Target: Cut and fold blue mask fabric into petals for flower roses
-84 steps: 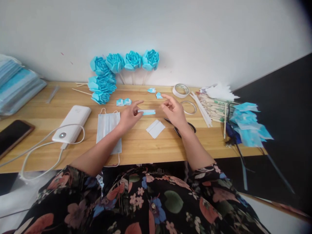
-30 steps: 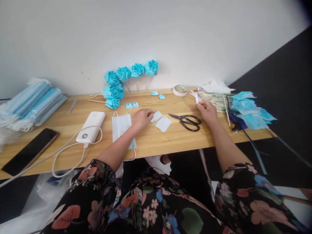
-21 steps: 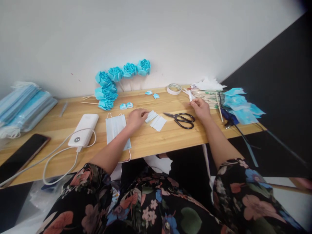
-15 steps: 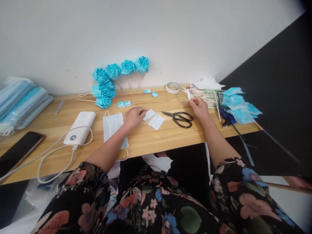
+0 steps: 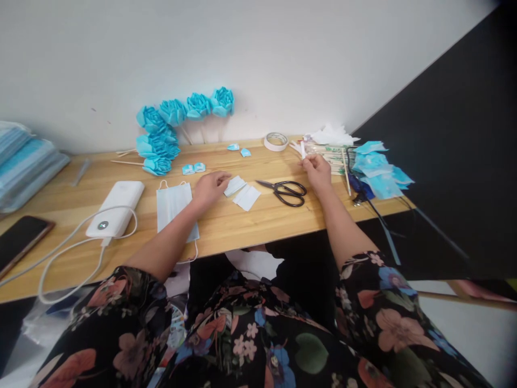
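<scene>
My left hand (image 5: pixel 210 188) rests on the table, its fingers loosely curved and a little apart, with nothing visible in them. Right beside its fingertips lie two cut pale pieces of mask fabric (image 5: pixel 247 197). My right hand (image 5: pixel 318 171) pinches a narrow white strip (image 5: pixel 302 150) that points up from thumb and fingers; what it is made of is hard to make out. Between the hands, black-handled scissors (image 5: pixel 285 191) lie with the blades pointing left. A pale blue face mask (image 5: pixel 173 207) lies partly under my left forearm.
Blue fabric flowers on sticks (image 5: pixel 173 112) stand along the wall. Small folded blue pieces (image 5: pixel 194 168) and a tape roll (image 5: pixel 276 141) lie farther back. Wrapped sticks (image 5: pixel 337 156) and blue scraps (image 5: pixel 382 170) are at right. At left: a power bank (image 5: pixel 117 207), phone (image 5: pixel 22 242), mask stack (image 5: pixel 28 167).
The whole view has shifted, so everything sits slightly farther left and higher. The white strip in my right hand now stands more upright. My left hand stays beside the cut pieces.
</scene>
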`<state>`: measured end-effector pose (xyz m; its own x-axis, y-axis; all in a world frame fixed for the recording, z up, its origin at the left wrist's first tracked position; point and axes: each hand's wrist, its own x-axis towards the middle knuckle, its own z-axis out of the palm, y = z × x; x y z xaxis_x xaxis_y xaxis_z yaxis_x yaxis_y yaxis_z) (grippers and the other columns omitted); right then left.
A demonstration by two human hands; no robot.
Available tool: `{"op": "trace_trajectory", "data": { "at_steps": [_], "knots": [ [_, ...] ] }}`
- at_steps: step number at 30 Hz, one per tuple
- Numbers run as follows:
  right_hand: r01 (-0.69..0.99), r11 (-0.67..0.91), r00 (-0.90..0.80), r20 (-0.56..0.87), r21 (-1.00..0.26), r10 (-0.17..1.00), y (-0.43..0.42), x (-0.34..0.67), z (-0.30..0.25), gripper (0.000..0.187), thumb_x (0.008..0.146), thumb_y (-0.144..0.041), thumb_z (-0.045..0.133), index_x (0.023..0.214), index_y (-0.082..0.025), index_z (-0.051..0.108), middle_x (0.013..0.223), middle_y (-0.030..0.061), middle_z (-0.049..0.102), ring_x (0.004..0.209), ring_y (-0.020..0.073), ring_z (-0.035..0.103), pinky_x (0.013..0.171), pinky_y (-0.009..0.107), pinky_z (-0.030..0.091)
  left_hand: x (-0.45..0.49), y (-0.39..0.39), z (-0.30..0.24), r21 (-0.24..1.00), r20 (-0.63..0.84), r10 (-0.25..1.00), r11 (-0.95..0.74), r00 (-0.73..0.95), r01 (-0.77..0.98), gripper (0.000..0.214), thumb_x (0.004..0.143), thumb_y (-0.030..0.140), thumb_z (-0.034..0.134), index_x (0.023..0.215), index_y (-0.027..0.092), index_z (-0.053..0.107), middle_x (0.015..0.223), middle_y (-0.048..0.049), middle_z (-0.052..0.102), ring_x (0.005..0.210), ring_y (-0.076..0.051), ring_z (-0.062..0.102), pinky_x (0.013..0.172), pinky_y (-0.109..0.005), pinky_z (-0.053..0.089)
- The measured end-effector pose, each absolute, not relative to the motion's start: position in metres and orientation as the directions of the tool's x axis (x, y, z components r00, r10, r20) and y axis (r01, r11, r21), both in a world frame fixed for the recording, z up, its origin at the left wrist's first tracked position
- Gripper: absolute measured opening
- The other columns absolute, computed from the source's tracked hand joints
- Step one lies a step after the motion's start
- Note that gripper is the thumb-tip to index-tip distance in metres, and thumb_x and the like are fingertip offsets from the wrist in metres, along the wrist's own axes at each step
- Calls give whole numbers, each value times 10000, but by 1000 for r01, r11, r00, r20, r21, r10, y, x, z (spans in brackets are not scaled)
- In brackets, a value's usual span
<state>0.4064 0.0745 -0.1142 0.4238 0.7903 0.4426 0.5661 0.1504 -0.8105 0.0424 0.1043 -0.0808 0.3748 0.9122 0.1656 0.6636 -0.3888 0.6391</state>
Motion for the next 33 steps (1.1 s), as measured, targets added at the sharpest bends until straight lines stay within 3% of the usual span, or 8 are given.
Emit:
{"op": "trace_trajectory", "data": {
  "at_steps": [18, 23, 26, 28, 30, 33],
  "knots": [
    [559, 125, 444, 423, -819, 790, 73, 400, -110, 190, 890, -432, 541, 910, -243, 552, 883, 27, 716, 864, 197, 679, 851, 349, 560, 40, 110, -84, 652, 147, 915, -375, 376, 659, 379, 854, 334, 548, 1161, 196, 722, 1015, -81, 758, 848, -208, 664, 792, -315, 505],
    [514, 216, 441, 471, -830, 764, 64, 393, -100, 163, 875, -402, 567, 902, -242, 549, 867, 35, 719, 867, 209, 697, 868, 372, 556, 41, 107, -81, 602, 367, 878, -476, 307, 642, 540, 830, 284, 575, 1359, 180, 576, 1206, -116, 680, 1000, -229, 638, 886, -368, 522],
    [506, 278, 409, 511, -817, 756, 53, 380, -82, 166, 891, -399, 565, 923, -237, 573, 866, 30, 715, 853, 202, 694, 844, 360, 550, 42, 101, -71, 571, 501, 829, -533, 249, 624, 508, 845, 279, 570, 1346, 196, 569, 1292, -120, 640, 1132, -255, 606, 948, -402, 515],
    [522, 310, 310, 515, -795, 799, 44, 363, -66, 162, 916, -390, 558, 956, -242, 610, 882, 20, 717, 857, 193, 689, 834, 350, 544, 43, 94, -62, 564, 563, 793, -575, 234, 593, 476, 872, 276, 542, 1341, 198, 567, 1321, -121, 629, 1171, -257, 596, 975, -413, 508],
    [533, 378, 107, 504, -757, 857, 38, 343, -49, 145, 926, -355, 572, 961, -243, 656, 884, 17, 724, 844, 191, 686, 816, 345, 536, 44, 84, -52, 563, 609, 759, -620, 233, 547, 470, 896, 287, 522, 1358, 206, 550, 1351, -121, 617, 1226, -258, 574, 958, -404, 520],
    [566, 520, -212, 497, -639, 841, 35, 310, -31, 129, 935, -310, 599, 905, -242, 704, 836, 13, 717, 783, 183, 661, 755, 330, 507, 45, 71, -40, 563, 631, 720, -681, 289, 468, 438, 935, 319, 497, 1356, 216, 563, 1428, -120, 578, 1294, -261, 543, 989, -411, 508]
  ]
}}
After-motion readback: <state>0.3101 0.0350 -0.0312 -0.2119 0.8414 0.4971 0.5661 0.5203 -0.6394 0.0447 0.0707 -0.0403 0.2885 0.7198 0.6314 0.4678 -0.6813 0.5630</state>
